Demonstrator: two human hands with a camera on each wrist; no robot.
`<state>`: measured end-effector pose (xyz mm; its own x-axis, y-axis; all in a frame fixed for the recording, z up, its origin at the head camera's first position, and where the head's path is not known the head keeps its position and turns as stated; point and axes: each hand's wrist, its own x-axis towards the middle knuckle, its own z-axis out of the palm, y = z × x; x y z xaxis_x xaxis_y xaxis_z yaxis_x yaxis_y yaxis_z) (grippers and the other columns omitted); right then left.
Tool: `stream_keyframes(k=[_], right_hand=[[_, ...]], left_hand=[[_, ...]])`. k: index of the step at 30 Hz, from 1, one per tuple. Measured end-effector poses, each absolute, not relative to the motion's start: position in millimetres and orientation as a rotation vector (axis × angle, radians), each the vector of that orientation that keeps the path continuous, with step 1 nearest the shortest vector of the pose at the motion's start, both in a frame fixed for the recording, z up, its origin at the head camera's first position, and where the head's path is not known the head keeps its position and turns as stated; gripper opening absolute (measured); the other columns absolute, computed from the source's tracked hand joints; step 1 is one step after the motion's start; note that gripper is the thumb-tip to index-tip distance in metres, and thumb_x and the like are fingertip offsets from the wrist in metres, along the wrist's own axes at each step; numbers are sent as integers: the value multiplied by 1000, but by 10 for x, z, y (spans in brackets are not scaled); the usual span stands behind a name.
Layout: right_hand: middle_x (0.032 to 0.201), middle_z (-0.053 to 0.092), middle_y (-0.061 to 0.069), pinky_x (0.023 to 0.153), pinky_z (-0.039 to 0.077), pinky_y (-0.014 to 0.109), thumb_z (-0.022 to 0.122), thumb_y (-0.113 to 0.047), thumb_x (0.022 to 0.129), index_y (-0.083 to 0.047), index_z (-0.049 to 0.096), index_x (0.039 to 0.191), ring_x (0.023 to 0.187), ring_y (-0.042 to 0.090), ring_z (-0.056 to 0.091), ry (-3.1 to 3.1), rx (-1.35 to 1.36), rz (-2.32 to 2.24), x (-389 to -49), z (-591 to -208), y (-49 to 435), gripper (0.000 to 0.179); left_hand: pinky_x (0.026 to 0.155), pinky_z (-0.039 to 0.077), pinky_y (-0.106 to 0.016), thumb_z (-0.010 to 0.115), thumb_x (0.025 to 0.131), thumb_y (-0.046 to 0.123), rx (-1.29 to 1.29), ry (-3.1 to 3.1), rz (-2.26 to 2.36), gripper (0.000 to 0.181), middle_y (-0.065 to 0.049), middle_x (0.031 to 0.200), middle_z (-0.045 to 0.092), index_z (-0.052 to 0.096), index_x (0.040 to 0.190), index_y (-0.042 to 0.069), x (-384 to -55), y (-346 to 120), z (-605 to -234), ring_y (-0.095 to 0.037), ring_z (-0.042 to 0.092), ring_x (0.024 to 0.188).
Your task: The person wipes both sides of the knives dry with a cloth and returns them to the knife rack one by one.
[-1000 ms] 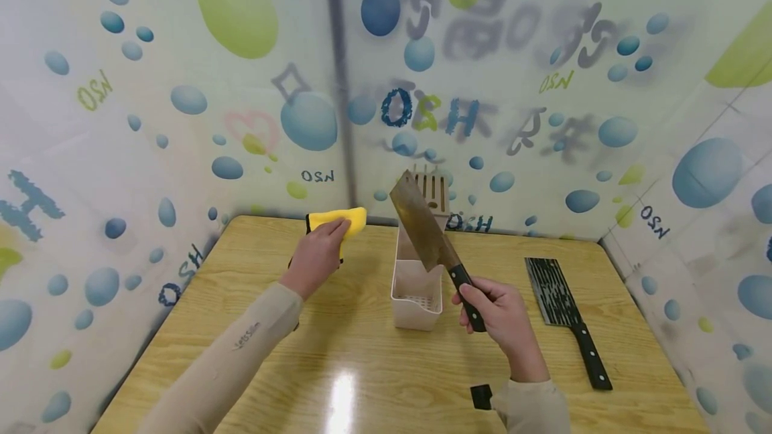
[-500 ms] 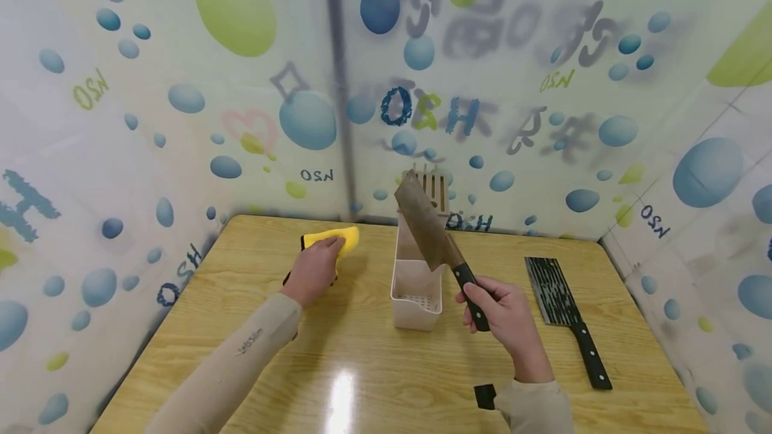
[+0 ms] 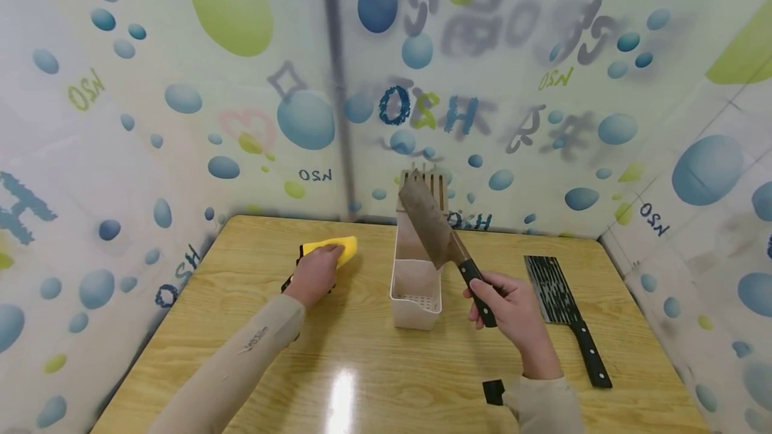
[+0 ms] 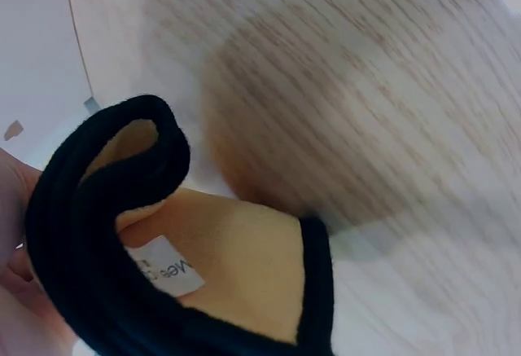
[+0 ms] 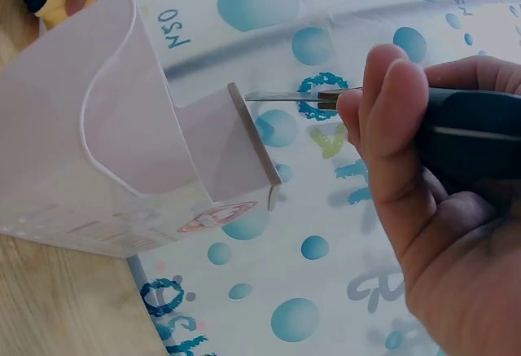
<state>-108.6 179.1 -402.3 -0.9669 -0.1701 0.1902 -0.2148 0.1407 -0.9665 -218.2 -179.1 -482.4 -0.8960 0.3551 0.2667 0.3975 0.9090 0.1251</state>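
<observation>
My left hand (image 3: 316,274) grips a folded yellow cloth (image 3: 346,248) with black edging, low over the left part of the table. In the left wrist view the cloth (image 4: 236,262) shows a white tag, and the rest of that hand is mostly cut off. My right hand (image 3: 511,305) holds a cleaver (image 3: 429,225) by its black riveted handle, blade tilted up and to the left. From the head, this blade overlaps the white plastic holder (image 3: 416,317). Seen from the right wrist, fingers curl round the dark handle (image 5: 468,132) and the blade is nearly edge-on.
A second cleaver (image 3: 551,290), its blade streaked black, lies on the wooden table (image 3: 374,380) at the right. The holder has a slotted brown rack at its back. Walls with a bubble print (image 3: 304,119) enclose the table's back and sides.
My left hand has lowered the cloth toward the table and slightly left. My right hand has shifted a little to the right with the cleaver.
</observation>
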Motion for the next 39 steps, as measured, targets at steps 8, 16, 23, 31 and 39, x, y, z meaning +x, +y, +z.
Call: stream_keyframes(k=[8, 16, 23, 31, 39], right_hand=[[77, 70, -1, 53, 61, 32, 58, -5, 105, 14, 69, 107, 55, 18, 67, -2378, 396, 1906, -1107, -3906, 1864, 22], [76, 70, -1, 54, 61, 32, 58, -6, 105, 15, 69, 107, 55, 19, 67, -2454, 389, 1867, -1126, -3752, 1912, 24], [79, 71, -1, 54, 61, 35, 58, -10, 106, 13, 70, 110, 57, 23, 68, -2509, 406, 1776, -1177, -3660, 1973, 26], [82, 71, -1, 56, 61, 34, 59, -16, 107, 12, 69, 118, 57, 18, 68, -2582, 369, 1696, -1225, -3555, 2050, 32], [83, 71, 2, 58, 61, 34, 58, -20, 107, 11, 70, 113, 58, 20, 68, -2666, 343, 1624, -1271, -3422, 2082, 33]], left_hand=[[80, 63, -47, 68, 93, -4, -551, -2897, -256, 27, -20, 114, 73, 70, 119, -2, -2238, -1794, -4928, -34, 73, 97], [83, 62, -48, 72, 93, 0, -502, -2941, -283, 30, -21, 119, 72, 68, 123, -2, -2265, -1808, -4978, -35, 72, 103], [88, 61, -49, 72, 95, 8, -477, -2997, -265, 40, -22, 126, 70, 65, 134, -2, -2293, -1805, -4951, -37, 70, 110], [78, 63, -45, 70, 98, 11, -488, -2952, -388, 42, -22, 124, 71, 63, 137, -2, -2303, -1714, -4847, -36, 72, 104], [100, 56, -48, 66, 103, 22, -477, -2902, -652, 43, -20, 131, 69, 62, 139, -2, -2321, -1441, -4603, -35, 68, 117]])
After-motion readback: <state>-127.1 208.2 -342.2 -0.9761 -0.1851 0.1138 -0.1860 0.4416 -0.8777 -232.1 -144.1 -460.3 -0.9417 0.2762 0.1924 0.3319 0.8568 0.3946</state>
